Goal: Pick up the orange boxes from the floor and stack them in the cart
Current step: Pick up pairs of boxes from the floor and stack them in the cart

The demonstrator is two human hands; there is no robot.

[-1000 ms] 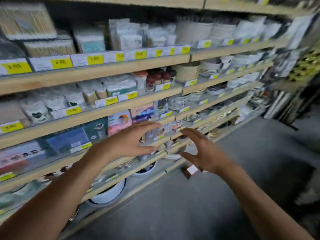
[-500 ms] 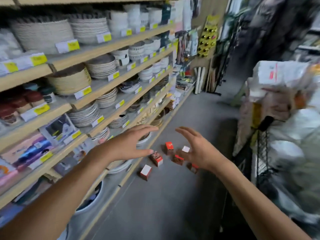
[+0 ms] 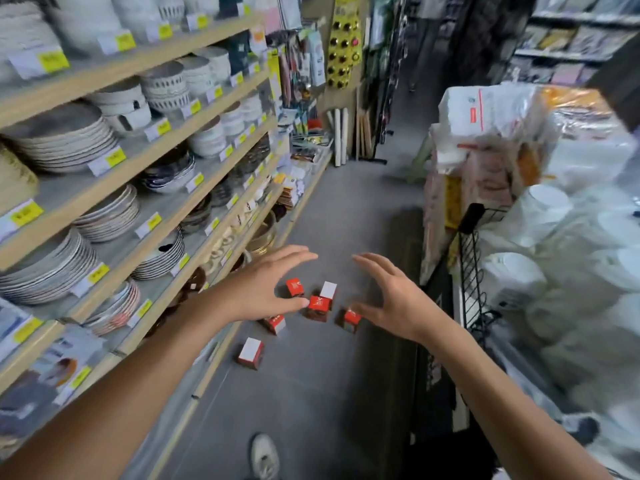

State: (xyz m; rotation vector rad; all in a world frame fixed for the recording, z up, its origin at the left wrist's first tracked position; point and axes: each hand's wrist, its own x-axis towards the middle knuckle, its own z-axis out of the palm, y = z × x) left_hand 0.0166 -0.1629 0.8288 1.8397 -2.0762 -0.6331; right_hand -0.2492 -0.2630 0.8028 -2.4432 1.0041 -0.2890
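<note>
In a shop aisle we see a person's two bare arms stretched forward above the grey floor (image 3: 311,393), where six orange boxes (image 3: 319,304) lie scattered close to the foot of the wooden shelves (image 3: 145,157) on the left. The left hand (image 3: 266,287) and right hand (image 3: 394,303) both hang spread in the air, fingers (image 3: 298,256) straight or only slightly bent and holding nothing, palms turned towards each other. In the frame, four boxes cluster in the gap between the two hands: one just beside the left thumb, a white-topped one behind it, one in the middle, and one at the right thumb's tip; whether either thumb actually touches a box we cannot tell, since the hands appear to be above the floor. A fifth box shows partly under the left hand, and a sixth, white face up, lies apart, nearer the camera. Stacked plates and bowls (image 3: 65,140) fill the shelves behind yellow price tags. On the right stands a black wire cart (image 3: 471,271), piled with white goods in plastic wrapping (image 3: 554,237). A white shoe (image 3: 265,457) shows at the bottom edge.
</note>
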